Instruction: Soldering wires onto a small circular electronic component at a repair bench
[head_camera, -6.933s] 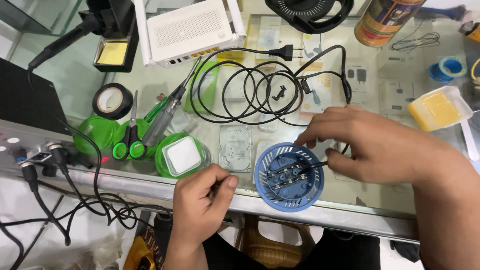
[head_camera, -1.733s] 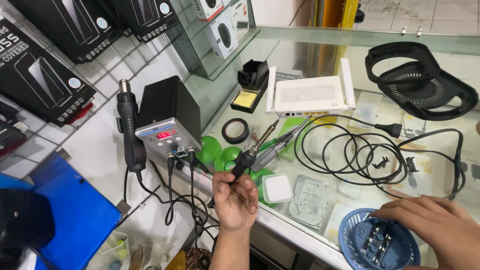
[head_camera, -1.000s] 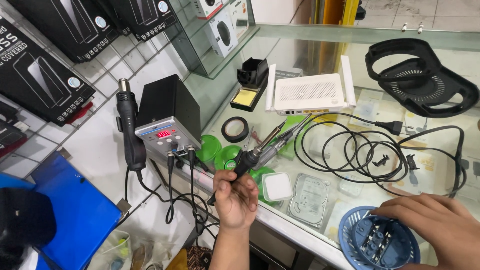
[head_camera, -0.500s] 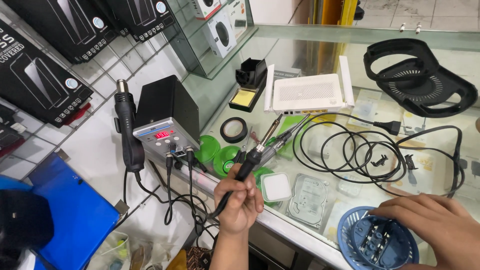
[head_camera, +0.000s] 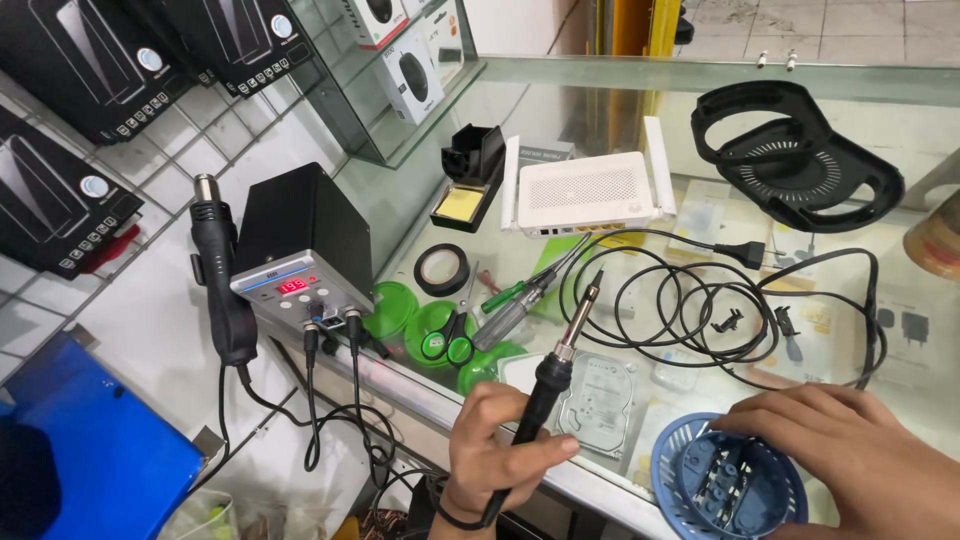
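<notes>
While gripping the soldering iron (head_camera: 556, 385) in the closed left hand (head_camera: 497, 452), tip up and angled away over the glass counter (head_camera: 640, 95): best to keep the hot end clear of skin and cable. Right hand (head_camera: 862, 462) resting fingers-curled on the rim of the blue round basket (head_camera: 727, 482), steadying the dark part inside; not plainly clamped. Just beyond the iron, a hard drive (head_camera: 598, 405) lying flat. Left of it, green lids (head_camera: 420, 325) and green-handled screwdrivers (head_camera: 520, 300). Further on, a looped black power cable (head_camera: 700, 310), the likeliest snag for the tip. Beyond that, tape roll (head_camera: 441, 270), soldering station (head_camera: 300, 255) with hot-air wand (head_camera: 222, 280), white router (head_camera: 587, 190), black fan guard (head_camera: 800, 155).
</notes>
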